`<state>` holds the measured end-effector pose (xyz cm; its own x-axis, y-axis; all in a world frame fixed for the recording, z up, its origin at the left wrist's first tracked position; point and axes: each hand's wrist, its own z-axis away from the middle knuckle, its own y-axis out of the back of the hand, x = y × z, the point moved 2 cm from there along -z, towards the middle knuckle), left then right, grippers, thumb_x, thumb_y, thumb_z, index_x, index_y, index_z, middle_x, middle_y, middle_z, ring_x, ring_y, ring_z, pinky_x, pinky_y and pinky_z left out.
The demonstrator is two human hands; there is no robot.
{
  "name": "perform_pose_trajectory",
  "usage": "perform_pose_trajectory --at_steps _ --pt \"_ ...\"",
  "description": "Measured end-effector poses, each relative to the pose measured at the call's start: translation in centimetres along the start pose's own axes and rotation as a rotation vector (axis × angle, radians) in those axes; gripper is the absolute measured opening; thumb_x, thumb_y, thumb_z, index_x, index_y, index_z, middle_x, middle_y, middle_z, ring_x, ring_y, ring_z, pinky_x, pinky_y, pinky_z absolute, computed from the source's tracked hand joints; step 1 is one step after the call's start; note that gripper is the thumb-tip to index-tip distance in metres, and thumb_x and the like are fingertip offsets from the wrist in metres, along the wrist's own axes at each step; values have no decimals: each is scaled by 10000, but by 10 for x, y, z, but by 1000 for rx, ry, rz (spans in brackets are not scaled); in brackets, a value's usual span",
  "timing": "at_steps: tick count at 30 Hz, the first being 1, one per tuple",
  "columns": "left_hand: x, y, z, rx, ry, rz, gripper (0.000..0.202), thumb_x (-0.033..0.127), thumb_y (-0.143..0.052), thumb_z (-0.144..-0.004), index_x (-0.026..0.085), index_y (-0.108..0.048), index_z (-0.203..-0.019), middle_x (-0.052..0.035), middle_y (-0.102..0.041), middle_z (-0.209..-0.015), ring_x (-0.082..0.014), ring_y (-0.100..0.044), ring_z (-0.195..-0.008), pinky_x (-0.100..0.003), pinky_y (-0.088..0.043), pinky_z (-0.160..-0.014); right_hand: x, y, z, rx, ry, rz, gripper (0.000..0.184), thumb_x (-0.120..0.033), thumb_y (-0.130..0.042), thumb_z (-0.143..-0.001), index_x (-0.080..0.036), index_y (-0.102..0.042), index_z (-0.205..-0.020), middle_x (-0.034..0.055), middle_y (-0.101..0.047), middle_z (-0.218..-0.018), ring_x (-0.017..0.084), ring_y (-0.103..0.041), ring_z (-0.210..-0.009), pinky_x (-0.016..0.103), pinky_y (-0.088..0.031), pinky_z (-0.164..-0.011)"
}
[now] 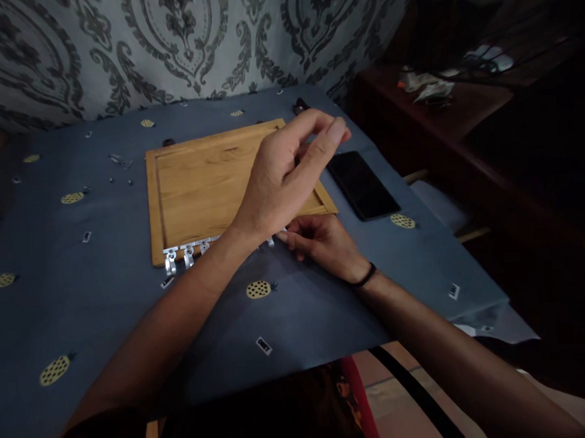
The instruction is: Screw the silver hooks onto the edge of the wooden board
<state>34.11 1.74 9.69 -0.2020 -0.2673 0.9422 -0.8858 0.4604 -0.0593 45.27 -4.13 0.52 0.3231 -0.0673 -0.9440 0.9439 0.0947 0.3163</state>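
Observation:
A wooden board (205,192) with a raised rim lies on the cloth-covered table. Several silver metal hooks (189,253) line its near edge, some hidden behind my left forearm. My left hand (279,173) is raised over the board's right side, thumb and fingers pressed together; whatever they hold, if anything, is hidden. Lower down, my right hand (324,243), with a dark band at the wrist, pinches a silver metal hook (280,235) at the near edge, toward the right corner.
A black phone (363,184) lies right of the board. Small metal pieces (119,161) are scattered on the blue tablecloth (221,344) to the left. A small dark object (301,105) rests beyond the board. A patterned curtain (190,39) hangs behind; dark furniture (430,109) stands at right.

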Motion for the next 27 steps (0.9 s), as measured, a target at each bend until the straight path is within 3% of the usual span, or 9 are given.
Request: perform_pose_trajectory --at_steps 3,9,11,16,20,22,26,27 --pt "0 1 -5 -46 4 72 293 243 -567 -1012 253 -662 -735 46 -388 -472 -112 -359 -452 -296 -268 -449 -1 0 0 -1 2 -11 634 -795 -722 -687 -173 -607 -639 -13 -563 -477 82 -491 -425 232 -354 -474" --pt "-4 9 -21 -285 91 187 293 249 -489 -1056 210 -705 -861 90 -282 -446 -87 -211 -385 -268 -196 -436 2 -1 -2 3 -5 -13 629 -787 -732 -676 -176 -591 -622 -8 -575 -479 81 -500 -417 226 -351 -464" --pt "-7 12 -23 -224 92 163 304 241 -461 -1064 214 -692 -868 85 -307 -464 -92 -233 -394 -264 -214 -442 3 -1 -2 5 -8 -10 622 -778 -736 -680 -175 -593 -627 -10 -566 -467 82 -500 -412 224 -350 -462" --pt "-14 8 -17 119 12 128 285 268 -538 -1035 244 -610 -760 37 -459 -579 -115 -413 -517 -277 -378 -519 2 -2 -2 -6 -9 -20 630 -791 -728 -675 -176 -597 -640 0 -591 -500 91 -524 -432 226 -376 -459" --pt "-12 -2 -13 188 31 176 307 381 -620 -1002 252 -594 -725 56 -329 -549 -101 -308 -465 -285 -289 -448 2 -2 -2 -5 -9 -30 633 -787 -735 -671 -171 -599 -632 0 -592 -510 84 -520 -432 223 -377 -456" --pt "-10 -4 -14 92 40 196 365 459 -608 -1002 235 -596 -714 73 -268 -520 -85 -233 -426 -278 -212 -419 3 -1 -2 -6 -8 -33 628 -783 -735 -674 -171 -600 -632 -2 -594 -512 82 -520 -428 223 -377 -453" --pt "-9 -2 -21 -262 96 186 417 517 -532 -1026 204 -670 -787 88 -260 -479 -70 -181 -393 -255 -150 -412 4 -1 -2 3 -5 -27 597 -751 -743 -699 -177 -597 -631 -11 -587 -489 77 -514 -426 221 -373 -456" --pt "-9 0 -22 -278 107 179 428 526 -527 -1026 201 -680 -795 86 -266 -487 -68 -186 -395 -252 -157 -413 4 -1 -2 5 -6 -24 592 -745 -743 -705 -176 -598 -630 -10 -587 -488 76 -513 -427 221 -372 -458"
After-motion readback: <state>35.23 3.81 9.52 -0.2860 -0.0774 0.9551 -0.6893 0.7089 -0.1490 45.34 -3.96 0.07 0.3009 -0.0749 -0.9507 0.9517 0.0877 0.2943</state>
